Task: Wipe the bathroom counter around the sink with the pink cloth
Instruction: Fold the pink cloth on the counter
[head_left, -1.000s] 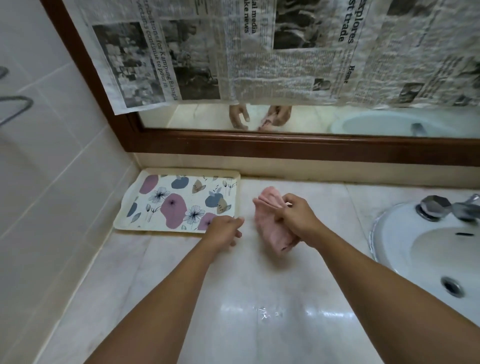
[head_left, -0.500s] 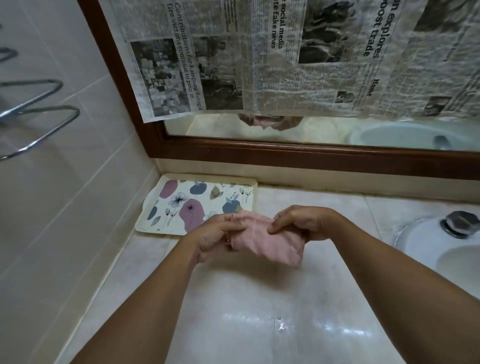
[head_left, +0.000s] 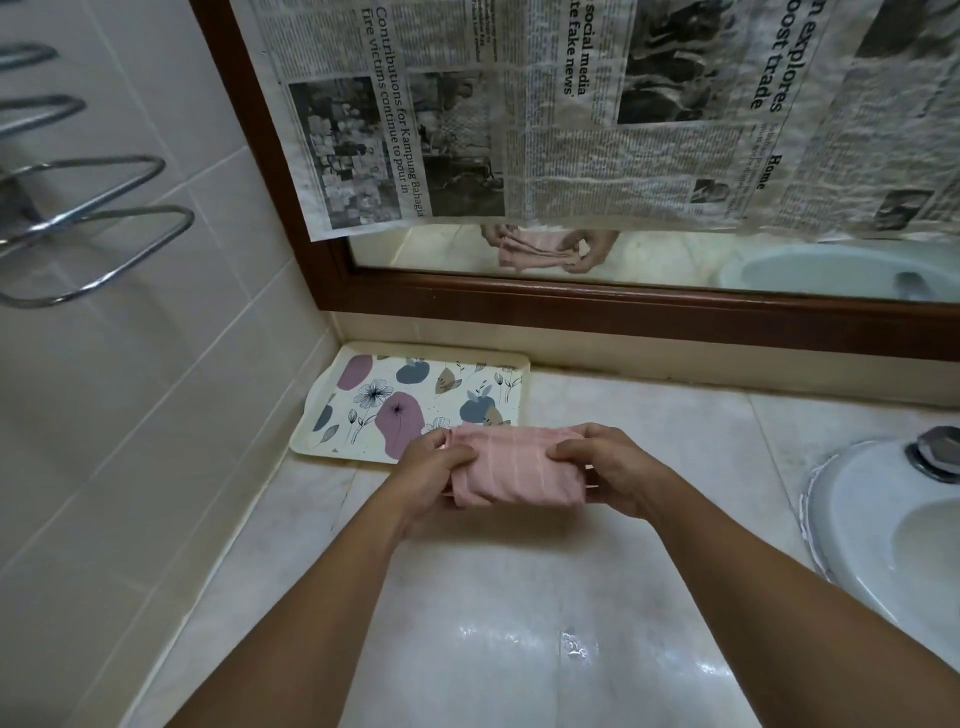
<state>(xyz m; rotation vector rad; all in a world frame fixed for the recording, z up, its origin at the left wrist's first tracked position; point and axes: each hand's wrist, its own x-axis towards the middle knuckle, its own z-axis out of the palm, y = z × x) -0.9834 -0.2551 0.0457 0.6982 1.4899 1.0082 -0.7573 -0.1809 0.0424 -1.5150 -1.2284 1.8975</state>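
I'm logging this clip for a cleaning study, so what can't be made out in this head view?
- Sink: cut off by the right edge; drain unseen.
- Tap: only its base shows, spout out of frame.
- Mirror: mostly covered by newspaper.
- Pink cloth: underside and ends hidden by left hand and right hand.
- Tray: near corner hidden behind the left hand.

A bathroom, probably in a home. A white sink (head_left: 852, 525) sits in a marble counter (head_left: 519, 597) below a framed mirror (head_left: 571, 260). Tiled wall (head_left: 156, 389) carries metal rails (head_left: 93, 228).
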